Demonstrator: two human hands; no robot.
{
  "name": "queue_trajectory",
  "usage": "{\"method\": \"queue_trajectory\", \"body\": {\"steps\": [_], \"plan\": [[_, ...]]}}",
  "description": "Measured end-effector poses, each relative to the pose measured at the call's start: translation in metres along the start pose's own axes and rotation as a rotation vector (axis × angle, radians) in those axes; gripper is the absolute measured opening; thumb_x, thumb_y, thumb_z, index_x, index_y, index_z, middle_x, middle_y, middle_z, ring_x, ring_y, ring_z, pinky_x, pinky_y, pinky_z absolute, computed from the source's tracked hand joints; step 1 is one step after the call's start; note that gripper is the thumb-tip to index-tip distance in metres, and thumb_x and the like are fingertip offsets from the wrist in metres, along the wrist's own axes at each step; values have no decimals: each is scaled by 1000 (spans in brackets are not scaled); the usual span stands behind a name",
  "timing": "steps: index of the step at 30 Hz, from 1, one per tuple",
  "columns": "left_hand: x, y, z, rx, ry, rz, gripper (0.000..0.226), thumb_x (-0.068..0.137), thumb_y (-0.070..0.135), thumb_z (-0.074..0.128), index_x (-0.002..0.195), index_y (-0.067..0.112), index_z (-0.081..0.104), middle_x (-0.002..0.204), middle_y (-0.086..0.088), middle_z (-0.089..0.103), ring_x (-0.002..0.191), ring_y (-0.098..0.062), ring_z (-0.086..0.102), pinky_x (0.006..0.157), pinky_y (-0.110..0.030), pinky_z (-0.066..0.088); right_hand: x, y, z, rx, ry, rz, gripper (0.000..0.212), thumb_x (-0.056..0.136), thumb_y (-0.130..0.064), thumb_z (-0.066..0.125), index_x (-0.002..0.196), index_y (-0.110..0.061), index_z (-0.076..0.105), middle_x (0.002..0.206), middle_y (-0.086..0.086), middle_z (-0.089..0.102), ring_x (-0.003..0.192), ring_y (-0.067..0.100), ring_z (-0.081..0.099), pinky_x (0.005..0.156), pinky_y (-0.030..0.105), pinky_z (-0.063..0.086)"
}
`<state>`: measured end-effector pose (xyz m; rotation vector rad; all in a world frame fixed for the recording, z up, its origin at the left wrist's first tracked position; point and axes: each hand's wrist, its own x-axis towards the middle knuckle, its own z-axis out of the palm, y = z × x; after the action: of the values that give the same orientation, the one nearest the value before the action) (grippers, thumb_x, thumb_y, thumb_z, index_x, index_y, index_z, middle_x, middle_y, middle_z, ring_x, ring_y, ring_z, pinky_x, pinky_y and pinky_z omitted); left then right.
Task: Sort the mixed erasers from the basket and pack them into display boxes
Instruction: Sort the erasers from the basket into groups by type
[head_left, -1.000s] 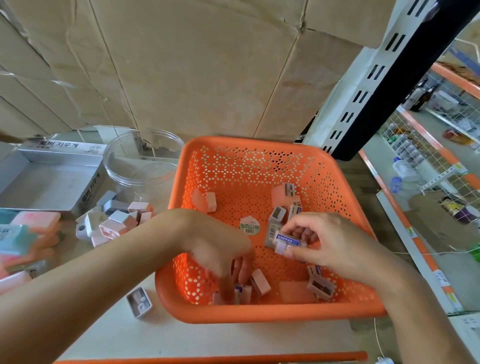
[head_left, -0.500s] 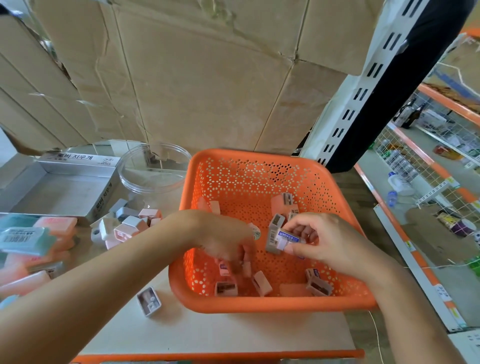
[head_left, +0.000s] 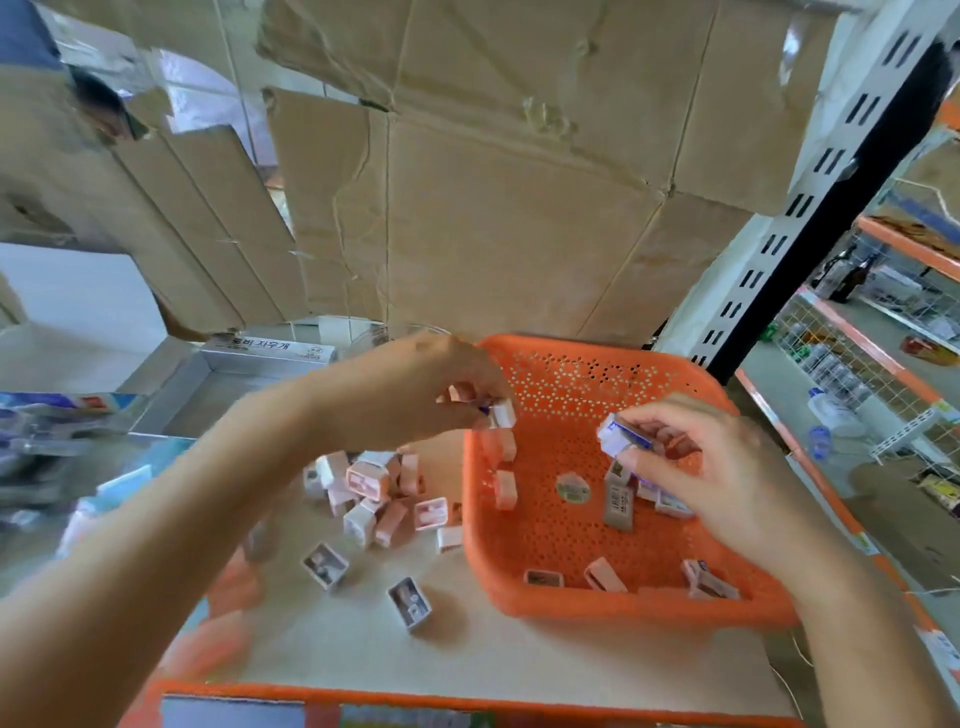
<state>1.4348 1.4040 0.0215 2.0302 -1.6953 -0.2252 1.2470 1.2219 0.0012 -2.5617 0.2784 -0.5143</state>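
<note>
The left hand (head_left: 415, 400) has risen from the basket (head_left: 597, 376), its grip closed on small pink erasers (head_left: 500, 413) likely bound for the pile (head_left: 374, 488) on the desk (head_left: 493, 654), while the right hand (head_left: 696, 467) pinches a blue-labelled eraser (head_left: 621, 437).

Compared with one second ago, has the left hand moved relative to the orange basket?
Yes. The left hand has come up from the near floor of the orange basket and out to its left rim, gripping small erasers.
</note>
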Motion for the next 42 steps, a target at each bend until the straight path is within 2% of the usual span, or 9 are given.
{"method": "queue_trajectory", "body": {"steps": [2, 5, 10, 14, 19, 26, 32, 38, 42], "plan": [[-17, -10, -10, 16, 19, -40, 22, 83, 11, 66, 104, 16, 69, 86, 11, 61, 77, -2, 55, 68, -5, 39, 6, -13, 10, 25, 7, -22, 10, 80, -39, 64, 85, -47, 59, 85, -12, 61, 82, 4, 56, 71, 24, 44], [-41, -22, -24, 11, 20, -108, 23, 84, 13, 65, 103, 25, 68, 83, 20, 60, 78, 7, 54, 69, -6, 42, 16, -33, 29, 75, 19, -52, 8, 80, -43, 66, 87, -40, 63, 84, -9, 58, 79, 10, 58, 69, 30, 47], [-70, -51, -38, 28, 40, -121, 21, 86, 19, 63, 105, 27, 68, 88, 20, 63, 82, 4, 57, 73, -13, 47, 32, -69, 56, 63, 63, -112, 26, 75, -40, 62, 101, -40, 57, 81, -7, 57, 79, 11, 57, 71, 26, 44], [-94, -72, -46, 65, 89, -77, 25, 86, 16, 63, 106, 28, 68, 84, 30, 54, 80, 17, 51, 68, -1, 37, 40, -95, 83, 76, 94, -119, 26, 75, -34, 64, 100, -38, 59, 81, -8, 57, 77, 11, 56, 68, 20, 44], [-134, -108, -59, 58, 113, -79, 28, 83, 13, 67, 106, 27, 69, 82, 28, 53, 78, 2, 55, 69, -10, 43, 52, -130, 120, 92, 22, -114, 21, 73, -32, 65, 93, -26, 69, 83, -14, 60, 79, 0, 56, 70, 10, 41], [-191, -150, -83, 9, 125, -130, 21, 83, 16, 67, 100, 27, 70, 76, 26, 53, 75, 6, 54, 66, -4, 39, 63, -187, 173, 115, -57, -63, 23, 73, -38, 63, 93, -27, 69, 82, -16, 57, 77, 1, 57, 65, 12, 42], [-249, -201, -114, -24, 65, -201, 24, 81, 20, 67, 98, 37, 65, 85, 27, 59, 85, -1, 56, 70, -5, 42, 80, -238, 221, 96, -54, -17, 21, 71, -33, 65, 90, -25, 70, 79, -16, 59, 79, -4, 55, 68, 6, 38], [-287, -237, -129, -145, -101, -253, 19, 79, 22, 70, 93, 34, 67, 77, 17, 66, 77, 3, 62, 70, -13, 50, 86, -283, 262, 135, -121, 35, 17, 76, -23, 75, 93, -23, 70, 78, -15, 59, 80, 2, 54, 68, 11, 42], [-297, -248, -126, -149, -207, -246, 17, 78, 22, 73, 78, 35, 61, 80, 30, 62, 73, 6, 61, 64, -7, 44, 80, -301, 286, 99, -192, 35, 24, 75, -28, 76, 97, -23, 69, 87, -12, 64, 86, 3, 55, 74, 18, 45]]}}
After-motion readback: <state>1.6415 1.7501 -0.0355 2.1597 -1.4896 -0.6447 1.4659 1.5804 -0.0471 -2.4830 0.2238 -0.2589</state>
